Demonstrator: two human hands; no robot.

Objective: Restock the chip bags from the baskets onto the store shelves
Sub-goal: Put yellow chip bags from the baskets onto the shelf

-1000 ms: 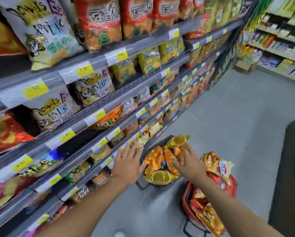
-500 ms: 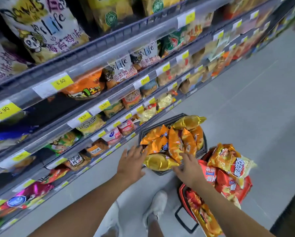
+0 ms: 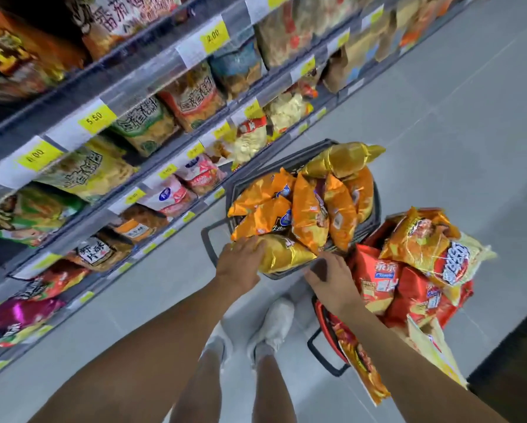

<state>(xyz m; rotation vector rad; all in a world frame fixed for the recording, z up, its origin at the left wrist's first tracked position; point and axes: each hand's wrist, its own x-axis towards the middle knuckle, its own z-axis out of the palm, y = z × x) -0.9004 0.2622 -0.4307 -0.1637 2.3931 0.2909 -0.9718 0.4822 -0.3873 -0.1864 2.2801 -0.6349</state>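
So, head view only, looking straight down. We're at the pick-up step of the restock, nothing lifted out yet by the look of it. Our left hand (image 3: 241,264) is on the near-left end of a gold bag (image 3: 286,254), fingers curved over it, which we read as a grip. The bag lies across the near edge of the dark basket (image 3: 375,218), right on top of the pile. Our right hand (image 3: 329,279) is at the bag's other end, by the basket's near rim, but we only see the back of it. Honestly we can't tell if those fingers are on the bag, on the rim, or just apart.

Next move, as we'd guess it: get both ends pinched and lift the bag clear. Try not to drag out the orange bags (image 3: 308,209) packed just behind it, then swing left to the shelves (image 3: 152,83). Foil bags are puffy and slippery, so a gentle squeeze is probably the way.

Surroundings: both baskets sit on a plain grey tiled floor (image 3: 439,117). The red basket (image 3: 318,312) is just right of the dark one, heaped with red and orange bags (image 3: 375,285) spilling over its rim. Another gold bag (image 3: 341,160) sits at the dark basket's far side. The shelves run along the left, tiers full of snack bags with yellow price tags (image 3: 96,117) on the rails. Our white shoes (image 3: 274,325) are near the baskets, the aisle stretching off to the far right.
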